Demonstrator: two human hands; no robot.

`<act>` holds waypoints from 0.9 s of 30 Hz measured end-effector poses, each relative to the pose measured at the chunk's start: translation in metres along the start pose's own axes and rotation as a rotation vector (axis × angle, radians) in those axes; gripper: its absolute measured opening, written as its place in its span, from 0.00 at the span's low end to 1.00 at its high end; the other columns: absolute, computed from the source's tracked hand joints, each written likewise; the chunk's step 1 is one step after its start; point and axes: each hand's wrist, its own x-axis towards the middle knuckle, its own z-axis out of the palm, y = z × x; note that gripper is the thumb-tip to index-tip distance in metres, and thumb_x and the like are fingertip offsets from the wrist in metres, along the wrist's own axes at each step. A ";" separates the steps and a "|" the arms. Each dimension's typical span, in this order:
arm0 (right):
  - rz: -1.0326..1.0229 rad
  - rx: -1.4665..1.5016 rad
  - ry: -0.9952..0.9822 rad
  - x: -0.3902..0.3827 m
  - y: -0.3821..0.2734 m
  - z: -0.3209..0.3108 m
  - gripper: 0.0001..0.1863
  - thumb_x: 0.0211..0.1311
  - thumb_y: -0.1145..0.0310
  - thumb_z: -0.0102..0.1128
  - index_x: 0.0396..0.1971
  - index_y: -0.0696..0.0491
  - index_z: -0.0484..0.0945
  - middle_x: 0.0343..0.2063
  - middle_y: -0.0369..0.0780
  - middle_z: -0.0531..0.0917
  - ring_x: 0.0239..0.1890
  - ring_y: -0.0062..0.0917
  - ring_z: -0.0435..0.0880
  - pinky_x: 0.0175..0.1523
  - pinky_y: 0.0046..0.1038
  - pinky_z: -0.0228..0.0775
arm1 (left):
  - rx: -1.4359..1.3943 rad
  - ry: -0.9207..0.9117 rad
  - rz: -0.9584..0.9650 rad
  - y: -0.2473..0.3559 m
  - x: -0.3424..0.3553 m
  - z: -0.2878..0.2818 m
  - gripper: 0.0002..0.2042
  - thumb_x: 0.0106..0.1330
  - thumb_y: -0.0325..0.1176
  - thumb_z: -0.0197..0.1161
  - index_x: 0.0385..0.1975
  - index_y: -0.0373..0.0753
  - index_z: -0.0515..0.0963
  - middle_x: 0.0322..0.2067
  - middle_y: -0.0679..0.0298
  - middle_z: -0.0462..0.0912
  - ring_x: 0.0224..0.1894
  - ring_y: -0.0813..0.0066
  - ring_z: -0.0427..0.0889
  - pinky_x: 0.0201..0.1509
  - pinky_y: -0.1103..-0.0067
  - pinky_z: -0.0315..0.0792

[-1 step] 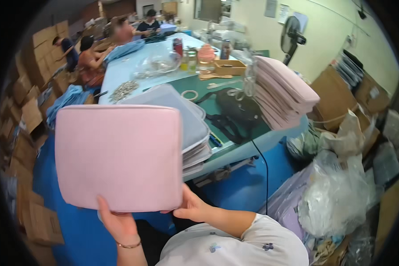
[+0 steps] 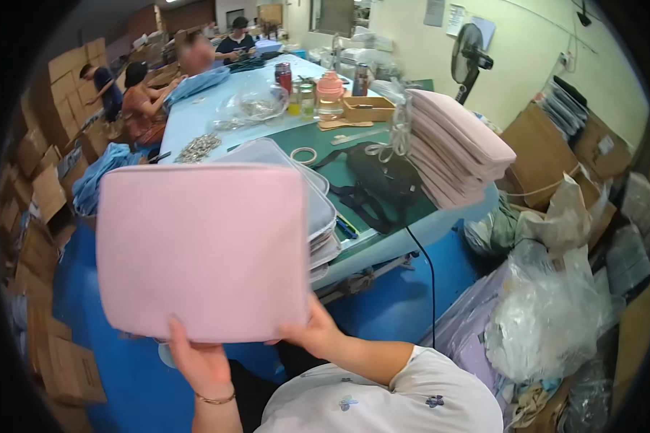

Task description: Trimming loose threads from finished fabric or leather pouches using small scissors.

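Upright in front of me is a flat pink padded case (image 2: 204, 252), rectangular with rounded corners. My left hand (image 2: 201, 364) grips its lower edge, thumb on the near face and fingers behind. At the lower right corner my right hand (image 2: 316, 333) holds it too, its fingers partly hidden. Behind the case, partly covered by it, lies a stack of cases with grey mesh faces (image 2: 318, 209) and pale edges. A tall stack of similar pink cases (image 2: 458, 144) stands on the right of the table.
On the table (image 2: 372, 245) are a dark bag (image 2: 383, 177), a tape roll (image 2: 304, 155), a pink-lidded bottle (image 2: 330, 94), a wooden tray (image 2: 368, 108) and small metal parts (image 2: 198, 147). Plastic bags (image 2: 542, 317) lie at right, cartons (image 2: 68, 361) at left. Several people work at the far left.
The pink case has moved slightly to the right and tilted a little, with both hands still on it. More of the mesh stack's near side is covered.
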 end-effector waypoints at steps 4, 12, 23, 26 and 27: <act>-0.340 0.069 0.248 0.028 -0.071 -0.034 0.25 0.60 0.68 0.59 0.55 0.57 0.63 0.42 0.41 0.77 0.38 0.27 0.82 0.28 0.27 0.78 | 0.205 -0.784 -0.031 -0.015 -0.003 0.014 0.24 0.68 0.30 0.54 0.62 0.36 0.56 0.51 0.51 0.75 0.50 0.61 0.78 0.56 0.70 0.71; -0.869 -0.296 0.704 0.090 -0.306 -0.148 0.19 0.61 0.65 0.60 0.49 0.53 0.68 0.37 0.36 0.77 0.25 0.19 0.77 0.21 0.17 0.70 | 0.580 -0.751 -0.202 -0.004 -0.005 -0.062 0.24 0.64 0.20 0.56 0.60 0.32 0.58 0.41 0.50 0.80 0.40 0.65 0.83 0.48 0.75 0.76; -0.671 -0.178 0.845 0.098 -0.376 -0.248 0.18 0.66 0.71 0.50 0.50 0.67 0.62 0.46 0.53 0.73 0.41 0.48 0.81 0.37 0.32 0.86 | 0.586 -0.560 -0.280 -0.013 -0.006 -0.097 0.18 0.67 0.24 0.55 0.56 0.32 0.63 0.39 0.52 0.80 0.38 0.67 0.83 0.46 0.76 0.76; -0.712 -0.170 0.862 0.100 -0.373 -0.250 0.17 0.67 0.73 0.48 0.50 0.67 0.62 0.47 0.53 0.72 0.43 0.49 0.79 0.41 0.34 0.85 | 0.581 -0.527 -0.271 -0.010 -0.007 -0.106 0.18 0.67 0.23 0.55 0.55 0.32 0.63 0.39 0.53 0.80 0.38 0.67 0.82 0.46 0.76 0.76; -0.701 -0.165 0.852 0.100 -0.374 -0.255 0.17 0.67 0.73 0.48 0.50 0.67 0.62 0.47 0.53 0.72 0.43 0.49 0.79 0.41 0.34 0.85 | 0.583 -0.513 -0.264 -0.010 -0.007 -0.109 0.18 0.67 0.23 0.55 0.55 0.32 0.63 0.39 0.53 0.80 0.38 0.67 0.82 0.46 0.76 0.76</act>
